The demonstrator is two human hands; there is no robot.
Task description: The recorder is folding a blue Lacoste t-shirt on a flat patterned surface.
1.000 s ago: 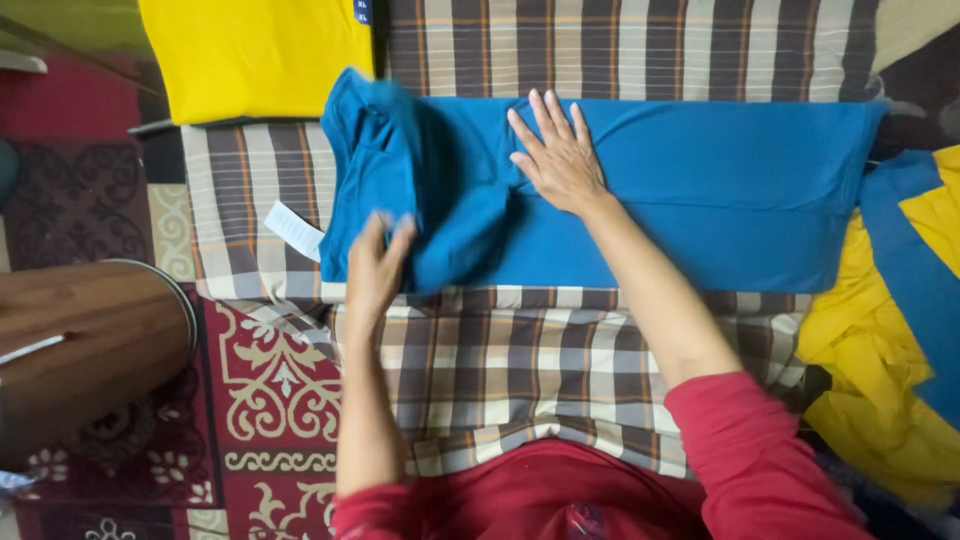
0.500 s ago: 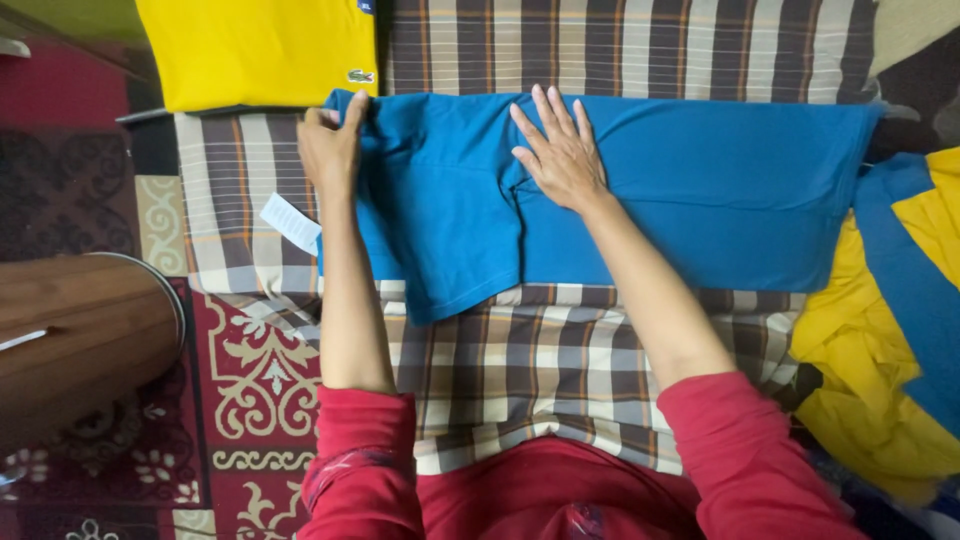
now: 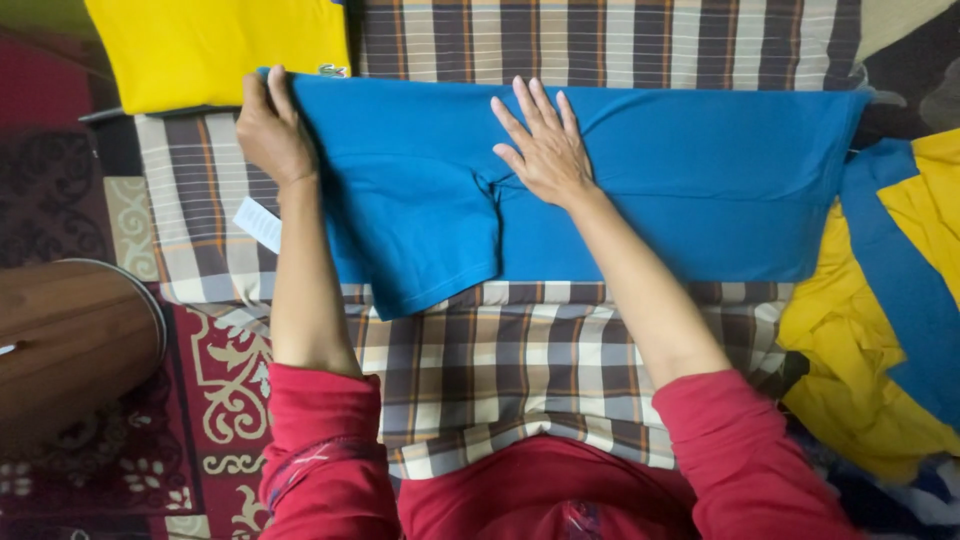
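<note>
A blue shirt [image 3: 690, 190] lies spread across a brown and white plaid cloth [image 3: 560, 350]. My left hand [image 3: 270, 130] grips the shirt's far left corner and holds it stretched outward. My right hand [image 3: 540, 150] rests flat on the middle of the shirt, fingers spread, pressing it down. A short sleeve [image 3: 430, 250] of the shirt hangs toward me between my arms. Both my arms wear red sleeves.
A folded yellow shirt [image 3: 210, 50] lies at the far left. A heap of yellow and blue clothes [image 3: 890, 330] sits at the right. A round wooden stool [image 3: 70, 340] stands on the patterned red carpet [image 3: 210, 400] at the left. A white tag [image 3: 258, 222] lies beside my left wrist.
My left hand has lifted the folded-over left part of the blue shirt and pulled it out flat to the far left corner. My right hand has stayed pressed on the shirt.
</note>
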